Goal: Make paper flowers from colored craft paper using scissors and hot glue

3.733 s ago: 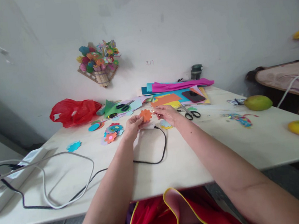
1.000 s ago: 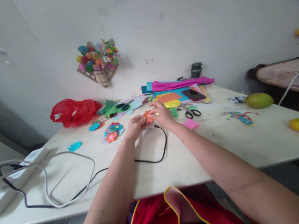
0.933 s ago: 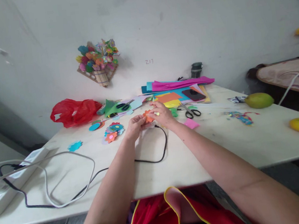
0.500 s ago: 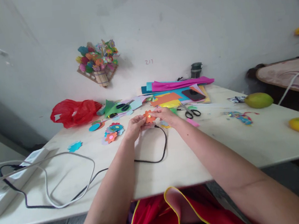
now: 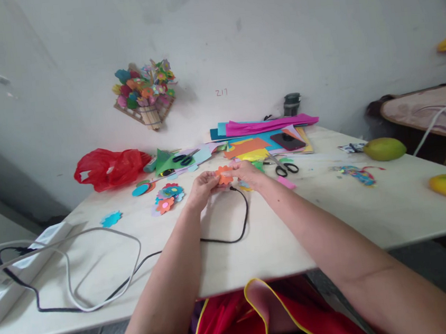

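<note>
An orange paper flower (image 5: 224, 178) is held between my two hands above the middle of the table. My left hand (image 5: 202, 188) pinches its left edge with thumb and fingers. From the other side, my right hand (image 5: 246, 173) has its fingertips on the flower's right part and centre, partly covering it. A pile of layered paper flowers (image 5: 169, 197) lies left of my left hand. Scissors with black handles (image 5: 286, 169) rest to the right of my right hand. Just below the flower is the plug end of a black cord (image 5: 247, 212).
Coloured paper sheets (image 5: 247, 147) and a phone (image 5: 288, 141) lie at the back. A red plastic bag (image 5: 110, 167) and a blue paper flower (image 5: 111, 219) are at left, beyond a power strip (image 5: 22, 273) with looping cables. Mangoes (image 5: 385, 149) sit at right.
My right fingertips have shifted over the flower's centre, where a small yellow dot showed before. The flower has moved very slightly right; my left hand keeps its pinch.
</note>
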The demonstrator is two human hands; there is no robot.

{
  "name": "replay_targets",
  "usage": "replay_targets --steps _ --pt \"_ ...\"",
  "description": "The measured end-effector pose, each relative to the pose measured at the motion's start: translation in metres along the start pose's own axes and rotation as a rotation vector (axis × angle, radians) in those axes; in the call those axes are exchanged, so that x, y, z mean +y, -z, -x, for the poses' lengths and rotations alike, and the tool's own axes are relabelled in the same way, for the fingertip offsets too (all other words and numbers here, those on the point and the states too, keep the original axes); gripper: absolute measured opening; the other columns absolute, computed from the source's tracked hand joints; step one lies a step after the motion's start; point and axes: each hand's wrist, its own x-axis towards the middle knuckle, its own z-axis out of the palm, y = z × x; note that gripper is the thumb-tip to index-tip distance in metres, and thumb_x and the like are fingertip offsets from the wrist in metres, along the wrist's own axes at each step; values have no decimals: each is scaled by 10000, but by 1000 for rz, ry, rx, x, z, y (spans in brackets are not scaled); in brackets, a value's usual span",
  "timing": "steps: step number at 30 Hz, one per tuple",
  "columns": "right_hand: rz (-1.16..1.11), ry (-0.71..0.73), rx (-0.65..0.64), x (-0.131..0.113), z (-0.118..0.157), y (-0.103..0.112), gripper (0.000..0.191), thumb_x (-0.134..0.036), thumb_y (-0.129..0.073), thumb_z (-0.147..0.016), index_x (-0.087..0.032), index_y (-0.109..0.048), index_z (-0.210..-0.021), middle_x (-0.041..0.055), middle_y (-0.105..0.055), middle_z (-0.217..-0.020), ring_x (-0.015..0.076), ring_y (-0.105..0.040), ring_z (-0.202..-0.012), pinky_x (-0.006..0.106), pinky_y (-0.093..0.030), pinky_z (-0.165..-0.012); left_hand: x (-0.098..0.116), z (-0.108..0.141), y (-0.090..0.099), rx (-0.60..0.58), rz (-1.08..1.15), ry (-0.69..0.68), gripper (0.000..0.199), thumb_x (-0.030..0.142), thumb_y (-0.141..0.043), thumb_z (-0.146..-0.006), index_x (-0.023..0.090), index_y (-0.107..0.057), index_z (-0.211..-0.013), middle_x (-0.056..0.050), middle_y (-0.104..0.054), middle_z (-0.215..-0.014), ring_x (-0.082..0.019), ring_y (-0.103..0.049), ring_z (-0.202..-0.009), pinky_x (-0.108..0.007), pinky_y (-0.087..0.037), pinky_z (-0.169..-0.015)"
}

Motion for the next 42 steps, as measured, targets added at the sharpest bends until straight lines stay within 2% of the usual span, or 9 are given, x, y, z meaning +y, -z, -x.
replay_targets --steps 6,12,19,25,29,32,37,42 --pt "-1 -15 3 0 1 -1 334 -401 -748 -459 -152 -540 -537 -35 -491 -514 82 -389 -504 254 -283 -523 1 1 -2 17 -15 10 340 289 -741 -653 127 -495 -823 -57 -676 -728 -208 -684 -723 -307 -564 -675" --pt "1 -24 -64 7 -3 3 365 -514 -644 -598 -152 -592 -611 -5 -543 -566 109 -438 -555 251 -259 -509 2 1 -2 28 -3 8 360 288 -750 -640 126 -497 -838 -47 -676 -712 -191 -683 -707 -287 -563 -663" --pt "13 -18 -73 10 -5 2 272 -399 -681 -568 -147 -583 -538 -4 -524 -515 91 -393 -491 250 -255 -484 1 0 -3 39 -15 4 377 282 -755 -635 127 -499 -865 -55 -685 -715 -176 -679 -681 -290 -566 -665" --pt "-21 -12 -34 5 -1 -2 219 -328 -694 -527 -150 -569 -498 -1 -540 -519 82 -376 -482 252 -275 -486 -1 0 -3 26 -26 1 378 301 -745 -648 126 -499 -876 -69 -685 -736 -201 -683 -708 -320 -565 -679" --pt "-32 -19 -10 5 -1 -4 200 -301 -691 -535 -148 -568 -500 -4 -525 -511 85 -384 -484 258 -287 -498 -1 -1 -3 30 -26 2 366 291 -745 -646 124 -504 -865 -67 -684 -728 -181 -679 -684 -308 -562 -685" --pt "-14 -16 -33 6 -2 -3 230 -347 -699 -555 -145 -589 -539 6 -551 -541 93 -413 -504 259 -289 -507 1 -1 -4 58 -21 13 363 287 -753 -632 128 -502 -840 -54 -681 -707 -166 -673 -654 -290 -561 -666" --pt "-16 -76 -57 4 -2 4 407 -570 -587 -656 -164 -620 -657 33 -618 -627 136 -511 -605 257 -291 -517 3 1 -6 85 -14 1 358 285 -758 -625 132 -496 -814 -21 -659 -665 -159 -671 -641 -267 -558 -640" --pt "14 -37 -60 6 -3 5 360 -508 -667 -578 -157 -597 -609 -1 -558 -572 119 -457 -578 258 -275 -531 1 -1 -4 94 -39 22 356 294 -752 -636 136 -487 -814 -35 -664 -666 -176 -676 -638 -280 -559 -632"
